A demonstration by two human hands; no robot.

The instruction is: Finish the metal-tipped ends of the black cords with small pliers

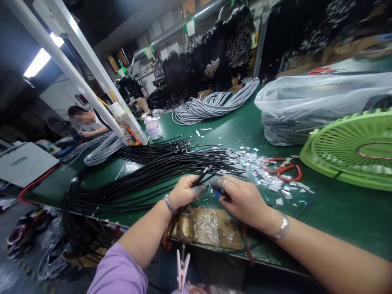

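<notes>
My left hand pinches the end of a thin black cable that rises from between its fingers. The finger wears grey tape. My right hand sits just to the right, fingertips almost touching the left ones, closed on a small blue-handled tool. Both hands hover over the near edge of a green table. A large bundle of black cables lies across the table to the left of my hands, its ends fanned toward a heap of foil scraps.
Red-handled scissors lie among the scraps. A green fan rests flat at the right, a clear plastic bag behind it. Grey cable coils lie further back. Another person sits at the far left beyond a white post.
</notes>
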